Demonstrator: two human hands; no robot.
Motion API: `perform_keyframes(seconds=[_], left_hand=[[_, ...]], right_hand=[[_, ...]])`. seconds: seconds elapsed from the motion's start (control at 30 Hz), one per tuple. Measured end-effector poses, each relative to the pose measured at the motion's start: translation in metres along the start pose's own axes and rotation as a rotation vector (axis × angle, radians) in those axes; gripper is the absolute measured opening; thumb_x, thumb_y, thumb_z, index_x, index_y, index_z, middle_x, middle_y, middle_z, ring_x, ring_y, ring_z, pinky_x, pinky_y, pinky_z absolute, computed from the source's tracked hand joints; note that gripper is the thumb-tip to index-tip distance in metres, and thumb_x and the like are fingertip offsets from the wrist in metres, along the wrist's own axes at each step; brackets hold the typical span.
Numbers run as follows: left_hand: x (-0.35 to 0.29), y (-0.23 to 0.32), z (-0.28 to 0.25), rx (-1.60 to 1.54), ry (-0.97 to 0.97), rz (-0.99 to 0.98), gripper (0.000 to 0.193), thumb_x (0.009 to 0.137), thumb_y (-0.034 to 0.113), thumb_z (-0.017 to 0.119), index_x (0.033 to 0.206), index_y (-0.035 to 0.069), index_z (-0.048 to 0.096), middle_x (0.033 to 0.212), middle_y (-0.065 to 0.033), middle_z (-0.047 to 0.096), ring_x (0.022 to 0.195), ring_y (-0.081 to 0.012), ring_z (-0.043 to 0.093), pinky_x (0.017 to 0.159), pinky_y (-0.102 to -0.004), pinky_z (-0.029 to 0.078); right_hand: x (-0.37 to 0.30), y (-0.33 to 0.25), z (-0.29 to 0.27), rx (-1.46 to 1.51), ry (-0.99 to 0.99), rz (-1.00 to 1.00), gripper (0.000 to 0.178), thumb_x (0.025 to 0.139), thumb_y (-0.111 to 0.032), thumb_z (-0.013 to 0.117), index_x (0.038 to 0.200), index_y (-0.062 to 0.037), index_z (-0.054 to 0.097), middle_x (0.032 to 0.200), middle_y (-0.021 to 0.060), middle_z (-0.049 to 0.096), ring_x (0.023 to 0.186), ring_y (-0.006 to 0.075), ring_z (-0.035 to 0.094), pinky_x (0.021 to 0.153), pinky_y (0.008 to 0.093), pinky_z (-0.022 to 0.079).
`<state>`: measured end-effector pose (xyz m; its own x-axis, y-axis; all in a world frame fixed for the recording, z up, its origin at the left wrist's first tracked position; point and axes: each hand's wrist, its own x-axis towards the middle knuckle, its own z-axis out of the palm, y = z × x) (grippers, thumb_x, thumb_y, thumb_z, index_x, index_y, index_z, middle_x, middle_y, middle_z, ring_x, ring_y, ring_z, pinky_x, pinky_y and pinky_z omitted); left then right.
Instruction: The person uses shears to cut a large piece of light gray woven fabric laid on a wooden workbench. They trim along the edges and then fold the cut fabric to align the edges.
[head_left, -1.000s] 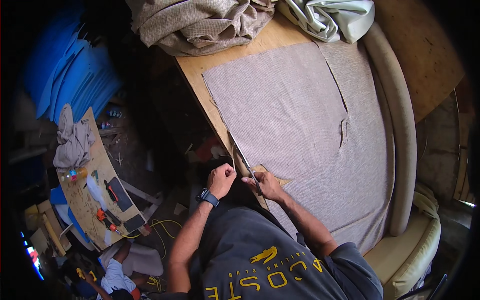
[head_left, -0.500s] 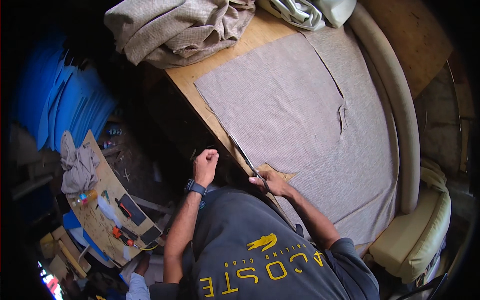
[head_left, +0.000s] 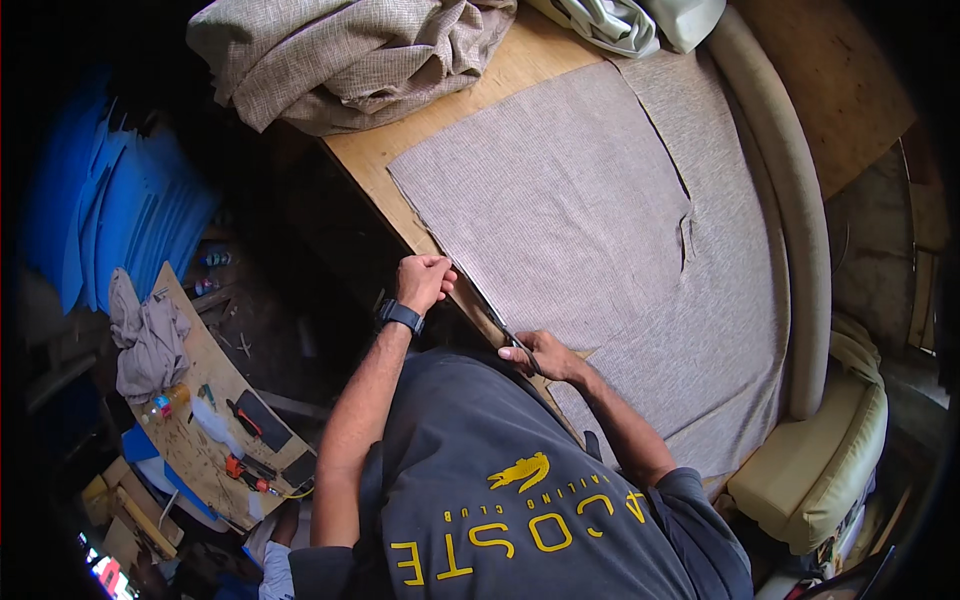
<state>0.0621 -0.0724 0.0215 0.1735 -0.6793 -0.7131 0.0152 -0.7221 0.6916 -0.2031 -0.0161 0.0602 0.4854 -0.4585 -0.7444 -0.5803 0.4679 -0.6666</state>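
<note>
A piece of beige-grey woven fabric [head_left: 560,190] lies flat on the wooden table [head_left: 368,172], its left edge running along the table's edge. My right hand [head_left: 547,357] grips the scissors [head_left: 492,313] by their handles at the fabric's near corner. The blades point up and left along the fabric's edge; whether they are apart I cannot tell. My left hand [head_left: 424,281] is closed in a pinch at that same edge, just past the scissors' tips, with the fingertips on the cloth.
A crumpled heap of similar fabric [head_left: 350,60] sits at the table's far end. A long padded roll [head_left: 790,190] borders the right side, with a cream cushion [head_left: 815,460] below. Lower left, a board [head_left: 215,400] carries tools and a bottle; blue sheets [head_left: 130,210] stand behind.
My left hand has moved up and right, from off the table to the fabric's edge. My right hand stays near the same corner with the scissors.
</note>
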Motion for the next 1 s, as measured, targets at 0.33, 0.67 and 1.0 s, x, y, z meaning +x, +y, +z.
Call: perform_keyframes(seconds=[0.33,0.67,1.0], left_hand=[[0.002,-0.002,0.000,0.069,0.035,0.041,0.020,0.091,0.018,0.066,0.091,-0.001,0.072,0.072,-0.0066,0.072,0.056,-0.0107,0.067,0.050,-0.0254,0.051],[-0.001,-0.004,-0.004,0.047,-0.009,0.069,0.021,0.092,0.018,0.066,0.092,-0.001,0.072,0.072,-0.0062,0.071,0.059,-0.0116,0.068,0.054,-0.0260,0.053],[0.000,-0.005,-0.006,0.047,-0.059,0.162,0.019,0.095,0.016,0.064,0.091,-0.002,0.069,0.074,-0.0048,0.070,0.064,-0.0102,0.067,0.059,-0.0237,0.054]], right_hand=[[0.006,-0.008,-0.003,-0.007,0.037,-0.006,0.067,0.082,-0.068,0.069,0.074,-0.0017,0.065,0.059,0.0012,0.050,0.057,0.0127,0.048,0.052,0.0326,0.038],[0.006,-0.025,-0.007,-0.153,0.060,-0.055,0.064,0.085,-0.061,0.070,0.076,0.0022,0.068,0.054,0.0059,0.050,0.055,0.0142,0.048,0.051,0.0361,0.040],[0.017,-0.052,-0.006,-0.239,0.064,0.063,0.066,0.083,-0.064,0.070,0.090,0.0018,0.070,0.062,0.0097,0.058,0.060,0.0163,0.052,0.059,0.0368,0.044]])
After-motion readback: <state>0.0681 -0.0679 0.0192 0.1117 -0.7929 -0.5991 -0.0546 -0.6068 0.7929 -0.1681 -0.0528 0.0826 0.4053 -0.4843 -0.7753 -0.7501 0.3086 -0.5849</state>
